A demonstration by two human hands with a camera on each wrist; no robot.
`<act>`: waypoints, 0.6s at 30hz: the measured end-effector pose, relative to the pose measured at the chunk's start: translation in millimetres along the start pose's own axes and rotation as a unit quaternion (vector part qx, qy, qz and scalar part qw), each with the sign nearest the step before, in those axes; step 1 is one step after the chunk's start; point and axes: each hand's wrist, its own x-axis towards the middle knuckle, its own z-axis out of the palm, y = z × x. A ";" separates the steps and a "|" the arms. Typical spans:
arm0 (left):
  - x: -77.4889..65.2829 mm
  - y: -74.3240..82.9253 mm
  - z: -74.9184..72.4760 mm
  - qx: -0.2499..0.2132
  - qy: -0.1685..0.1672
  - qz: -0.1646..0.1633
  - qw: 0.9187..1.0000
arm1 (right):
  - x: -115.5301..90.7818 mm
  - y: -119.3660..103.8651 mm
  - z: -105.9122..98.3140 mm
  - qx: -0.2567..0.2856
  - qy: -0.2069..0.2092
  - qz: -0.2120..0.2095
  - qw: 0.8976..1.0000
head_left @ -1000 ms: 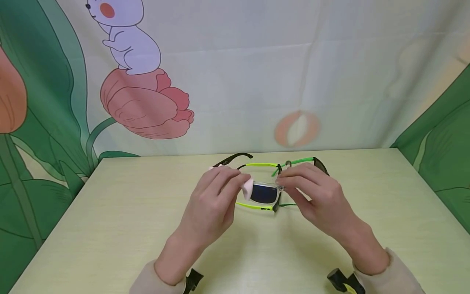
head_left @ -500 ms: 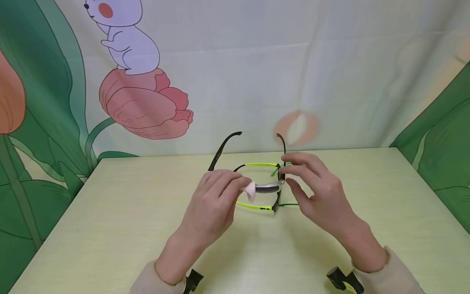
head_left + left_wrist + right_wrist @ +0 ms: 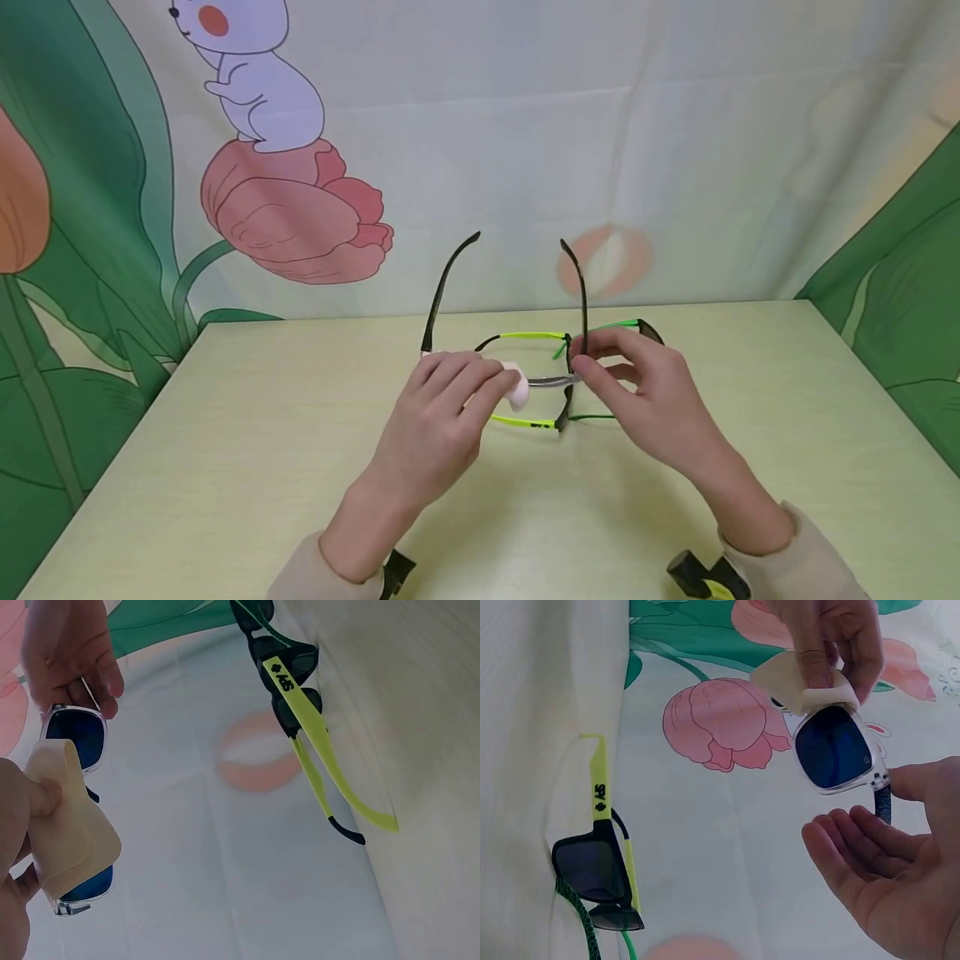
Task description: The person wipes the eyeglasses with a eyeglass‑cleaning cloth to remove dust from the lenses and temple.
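Sunglasses with a clear frame, dark blue lenses (image 3: 832, 748) and black temples (image 3: 442, 292) are held up over the table, temples spread and pointing away. My left hand (image 3: 442, 417) pinches a pale pink cloth (image 3: 75, 832) folded over one lens and the bridge, hiding most of that side. At the other end, my right hand (image 3: 648, 387) holds the sunglasses by the hinge. Its thumb (image 3: 915, 782) lies at the hinge and its curled fingers are beside the black temple. The second lens shows uncovered in the right wrist view.
Behind the held pair, black sunglasses with yellow temples (image 3: 528, 422) rest on the pale table (image 3: 225, 467). Against them lies a pair with green temples (image 3: 618, 323), partly hidden by my right hand. A printed curtain (image 3: 480, 167) hangs along the table's back edge.
The sunglasses have tilted so their temples rise and the lenses turn out of head view. My right fingers have loosened, then closed again around the hinge. My left hand keeps the cloth on the lens.
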 end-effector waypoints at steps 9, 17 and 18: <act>-0.7 3.3 3.4 0.028 0.008 0.027 0.999 | 2.5 -5.6 -6.8 0.087 -0.040 0.092 0.991; 0.4 4.1 3.2 0.042 -0.008 0.038 0.998 | 4.1 -11.0 -16.0 0.097 -0.083 0.134 0.983; 1.1 4.4 3.2 0.044 -0.006 0.040 0.998 | 4.1 -11.5 -16.9 0.097 -0.086 0.135 0.982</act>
